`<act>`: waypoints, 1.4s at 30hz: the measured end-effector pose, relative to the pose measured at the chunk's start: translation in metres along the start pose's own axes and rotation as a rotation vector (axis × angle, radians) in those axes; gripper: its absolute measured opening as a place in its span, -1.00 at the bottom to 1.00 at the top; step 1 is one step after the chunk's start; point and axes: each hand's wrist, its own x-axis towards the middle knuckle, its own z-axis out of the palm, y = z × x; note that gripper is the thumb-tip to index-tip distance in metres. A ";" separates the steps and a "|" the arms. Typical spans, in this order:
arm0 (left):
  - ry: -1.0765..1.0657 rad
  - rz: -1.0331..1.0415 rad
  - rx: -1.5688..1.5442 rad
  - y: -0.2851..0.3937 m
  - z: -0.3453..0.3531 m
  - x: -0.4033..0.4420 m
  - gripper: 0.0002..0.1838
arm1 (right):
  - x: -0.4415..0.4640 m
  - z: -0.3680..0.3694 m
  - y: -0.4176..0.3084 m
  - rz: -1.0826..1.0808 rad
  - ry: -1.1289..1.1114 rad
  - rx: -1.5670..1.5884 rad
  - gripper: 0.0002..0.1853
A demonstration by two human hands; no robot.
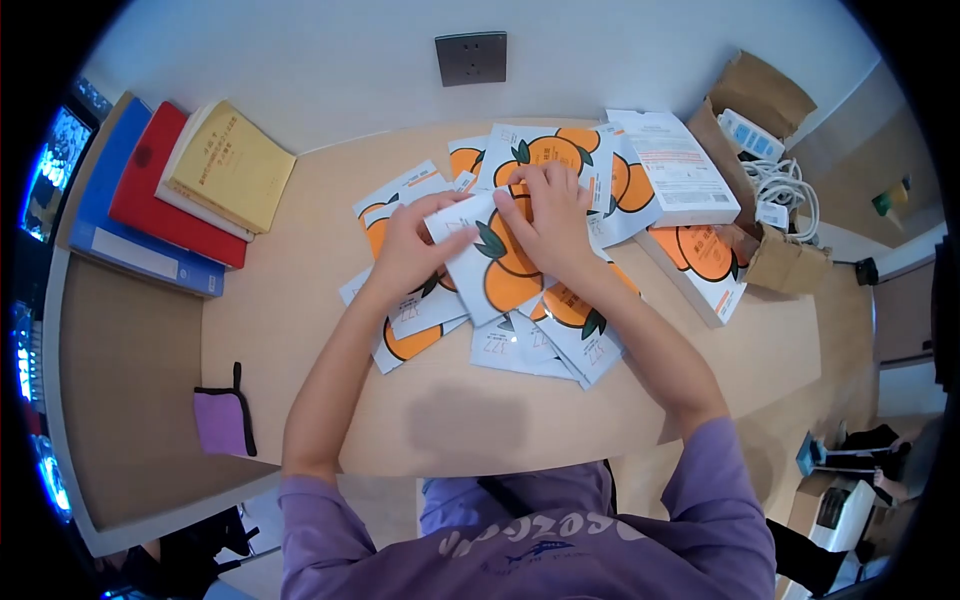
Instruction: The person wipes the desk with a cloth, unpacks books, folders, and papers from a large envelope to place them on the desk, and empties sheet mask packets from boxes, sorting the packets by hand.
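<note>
A flat white sachet (512, 283) printed with orange fruit and green leaves lies tilted on top of a loose pile of similar sachets. My left hand (418, 243) closes on its left edge, thumb on the front. At the upper right of the same sachet, my right hand (550, 215) has its thumb on the printed face and its fingers bent over the far side; the fingertips are partly hidden. Other sachets fan out around both hands, such as one sachet (505, 345) nearer my body and another sachet (408, 347) below my left hand.
Two white boxes, one plain-backed box (690, 190) and one fruit-printed box (722, 290), lie right of the pile. Beyond them stands an open cardboard box (745, 165) with white cables (790, 190). Books (225, 165) and binders (150, 250) lean left. A purple pouch (222, 420) lies at the left edge.
</note>
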 end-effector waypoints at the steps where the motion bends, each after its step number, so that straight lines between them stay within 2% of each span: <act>1: 0.037 -0.142 -0.231 0.011 -0.003 0.000 -0.63 | 0.002 -0.003 0.000 0.020 -0.030 0.086 -0.65; 2: 0.072 -0.284 -0.461 0.017 -0.004 0.000 -0.64 | 0.004 -0.006 0.001 0.041 -0.059 0.172 -0.64; 4: 0.143 -0.224 -0.761 0.000 -0.011 0.008 -0.67 | 0.010 -0.009 0.006 0.043 -0.071 0.293 -0.62; 6: 0.196 -0.174 -0.825 -0.009 -0.023 0.013 -0.62 | 0.017 -0.014 0.016 0.003 -0.040 0.366 -0.58; 7: 0.172 -0.222 -1.020 -0.011 -0.028 0.013 -0.59 | 0.019 -0.020 0.021 -0.038 -0.044 0.304 -0.50; 9: 0.119 -0.317 -1.412 -0.015 -0.035 0.013 -0.54 | 0.020 -0.015 0.035 -0.067 0.016 0.097 -0.46; 10: 0.200 -0.313 -1.456 -0.021 -0.030 0.014 -0.52 | 0.020 -0.012 0.044 -0.083 0.046 -0.007 -0.44; 11: 0.281 -0.308 -1.498 -0.030 -0.019 0.016 -0.51 | 0.019 -0.012 0.052 -0.113 -0.103 -0.113 -0.37; 12: 0.363 -0.302 -1.539 -0.033 -0.011 0.018 -0.49 | 0.017 -0.008 0.062 -0.194 -0.128 -0.184 -0.36; 14: 0.320 -0.286 -1.563 -0.026 -0.009 0.017 -0.46 | 0.012 0.000 0.080 -0.356 -0.183 -0.325 -0.33; 17: 0.296 -0.243 -1.547 -0.034 -0.009 0.015 -0.44 | 0.028 -0.035 0.058 -0.087 -0.497 -0.127 -0.26; 20: 0.326 -0.294 -1.511 -0.033 -0.009 0.014 -0.41 | 0.029 -0.041 0.047 -0.097 -0.550 -0.139 -0.29; 21: 0.337 -0.206 -1.460 -0.035 -0.007 0.014 -0.36 | 0.031 -0.043 0.041 -0.110 -0.584 -0.190 -0.33; 26: 0.341 -0.268 -1.479 -0.028 -0.010 0.010 -0.33 | 0.034 -0.042 0.031 -0.185 -0.710 -0.393 -0.56; 29: 0.321 -0.276 -1.557 -0.031 -0.013 0.008 -0.36 | 0.031 -0.045 0.030 -0.217 -0.629 -0.393 -0.68; 32: 0.338 -0.247 -1.519 -0.035 -0.011 0.010 -0.37 | 0.024 -0.039 0.039 -0.304 -0.433 -0.332 -0.88; 35: 0.368 -0.246 -1.489 -0.026 -0.009 0.011 -0.39 | 0.021 -0.028 0.045 -0.351 -0.382 -0.357 -0.91; 38: 0.360 -0.243 -1.521 -0.023 -0.010 0.009 -0.41 | 0.030 -0.053 0.024 -0.154 -0.407 -0.274 -0.91; 41: 0.358 -0.240 -1.557 -0.029 -0.010 0.009 -0.41 | 0.038 -0.082 0.019 -0.082 -0.265 -0.311 -0.86; 42: 0.351 -0.244 -1.549 -0.029 -0.010 0.009 -0.41 | 0.039 -0.093 0.016 -0.035 -0.172 -0.215 -0.85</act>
